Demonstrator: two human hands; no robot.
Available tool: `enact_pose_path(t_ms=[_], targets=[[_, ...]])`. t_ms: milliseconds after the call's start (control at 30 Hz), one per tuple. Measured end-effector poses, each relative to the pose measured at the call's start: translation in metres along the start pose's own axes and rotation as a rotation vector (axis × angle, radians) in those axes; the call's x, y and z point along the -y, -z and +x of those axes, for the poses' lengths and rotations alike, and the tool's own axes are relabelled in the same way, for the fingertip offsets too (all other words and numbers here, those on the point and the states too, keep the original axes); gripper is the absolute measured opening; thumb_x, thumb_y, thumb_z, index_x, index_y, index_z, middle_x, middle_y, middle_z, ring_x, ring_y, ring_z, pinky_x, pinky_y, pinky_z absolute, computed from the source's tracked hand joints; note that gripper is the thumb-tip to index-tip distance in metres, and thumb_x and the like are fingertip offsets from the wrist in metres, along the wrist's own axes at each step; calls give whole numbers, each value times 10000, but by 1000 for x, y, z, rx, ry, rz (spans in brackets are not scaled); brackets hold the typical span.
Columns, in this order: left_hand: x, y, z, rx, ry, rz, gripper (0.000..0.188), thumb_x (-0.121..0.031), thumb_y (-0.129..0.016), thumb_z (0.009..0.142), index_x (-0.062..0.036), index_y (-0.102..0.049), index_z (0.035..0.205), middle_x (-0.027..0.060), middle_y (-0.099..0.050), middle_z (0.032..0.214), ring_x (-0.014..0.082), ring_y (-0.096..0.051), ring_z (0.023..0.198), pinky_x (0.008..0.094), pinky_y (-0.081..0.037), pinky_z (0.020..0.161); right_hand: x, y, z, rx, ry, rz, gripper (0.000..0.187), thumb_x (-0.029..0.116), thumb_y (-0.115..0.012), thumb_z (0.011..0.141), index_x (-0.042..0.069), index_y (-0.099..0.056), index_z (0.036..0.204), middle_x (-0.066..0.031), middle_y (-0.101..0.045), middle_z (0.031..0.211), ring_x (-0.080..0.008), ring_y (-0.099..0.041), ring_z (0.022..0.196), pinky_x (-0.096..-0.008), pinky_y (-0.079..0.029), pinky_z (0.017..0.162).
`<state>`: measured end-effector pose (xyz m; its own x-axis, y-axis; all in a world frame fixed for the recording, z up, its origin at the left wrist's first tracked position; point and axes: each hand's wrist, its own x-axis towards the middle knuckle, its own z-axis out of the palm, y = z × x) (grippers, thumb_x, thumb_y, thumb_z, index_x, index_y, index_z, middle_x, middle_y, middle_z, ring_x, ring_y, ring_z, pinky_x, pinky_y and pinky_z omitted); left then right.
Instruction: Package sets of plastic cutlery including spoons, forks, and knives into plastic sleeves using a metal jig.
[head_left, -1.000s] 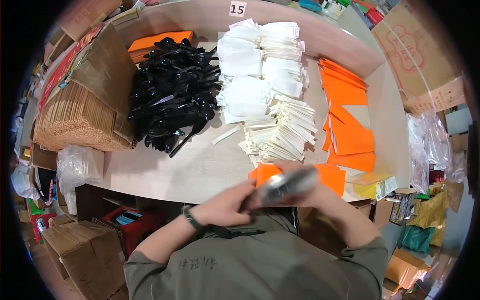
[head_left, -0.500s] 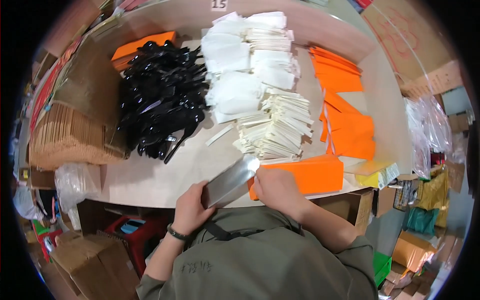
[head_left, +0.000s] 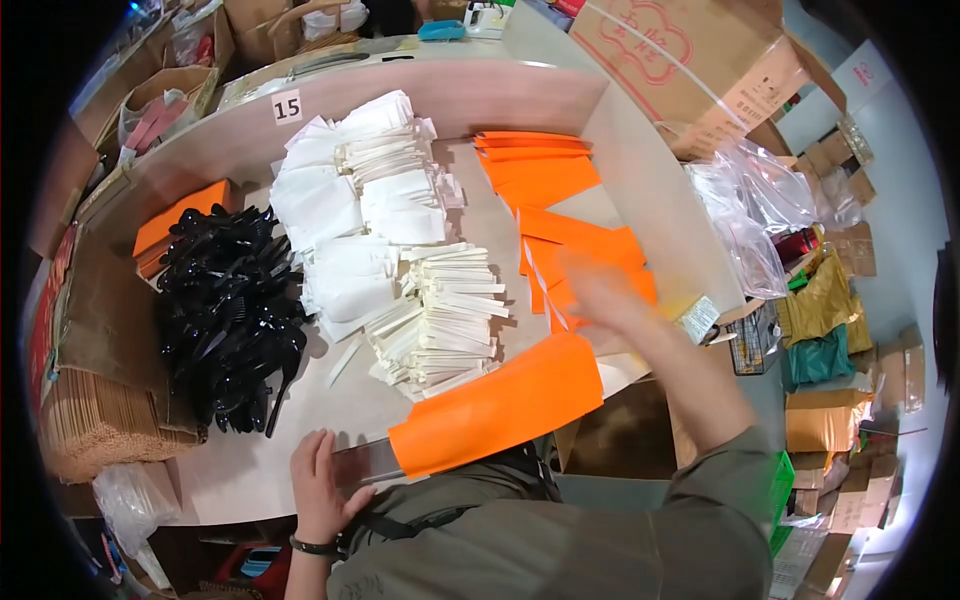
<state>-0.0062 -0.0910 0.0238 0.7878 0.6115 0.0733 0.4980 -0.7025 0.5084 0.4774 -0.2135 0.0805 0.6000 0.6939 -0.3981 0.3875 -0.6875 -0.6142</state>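
Note:
My left hand (head_left: pixel 322 490) is at the table's front edge, fingers and thumb apart. Beside its thumb lies a flat silvery strip (head_left: pixel 365 461), partly covered by a long orange paper bundle (head_left: pixel 500 405). My right hand (head_left: pixel 597 293), smeared by motion, is over a fanned pile of orange paper pieces (head_left: pixel 620 250) at the right; whether its fingers hold one is unclear. In the middle sit white paper packets (head_left: pixel 345 275) and a heap of narrow cream-coloured paper strips (head_left: pixel 450 325). To their left is a heap of glossy black plastic spoons (head_left: pixel 230 320).
Raised panels (head_left: pixel 520 95) border the table at the back and right. A row of brown cardboard pieces (head_left: pixel 110 410) stands at the left, near a clear plastic bag (head_left: pixel 135 505). A large carton (head_left: pixel 680 70) and clear plastic bags (head_left: pixel 750 210) lie beyond the right panel.
The view has turned, shifting the table's contents leftward. My right hand has left the silvery strip and moved to the orange pile. My left hand's fingers have come off the strip.

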Motion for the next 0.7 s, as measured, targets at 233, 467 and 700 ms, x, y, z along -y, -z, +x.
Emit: enact_pose_path(t_ms=[233,467,700], targets=[[3,-22,3,-65,19,-100,873,-652,-554,875,13,-425,1425,241,-425,1434,435,-386,1355,516,-324,1119,-85,34,126,-106,192,-1085,960,125,-751,804,7,-159,1551,-287,-464,1421,-391,-640,1081,-438,-544,915],[-30,61,96,-760,32,-923,899,-773,-321,927,-1,-502,1350,147,-550,1330,246,-534,1179,378,-392,1023,116,-10,101,-124,288,46,505,255,-736,840,61,-606,1287,-170,-692,1088,-304,-667,996,-400,-519,815],[-106,121,225,-107,-359,-2517,714,-579,-520,946,-3,-509,1368,167,-586,1290,288,-553,1158,438,-412,1043,225,-172,-74,1187,655,1279,436,276,-703,944,60,-548,1289,-2,-602,1181,-100,-532,1131,-293,-427,985]])
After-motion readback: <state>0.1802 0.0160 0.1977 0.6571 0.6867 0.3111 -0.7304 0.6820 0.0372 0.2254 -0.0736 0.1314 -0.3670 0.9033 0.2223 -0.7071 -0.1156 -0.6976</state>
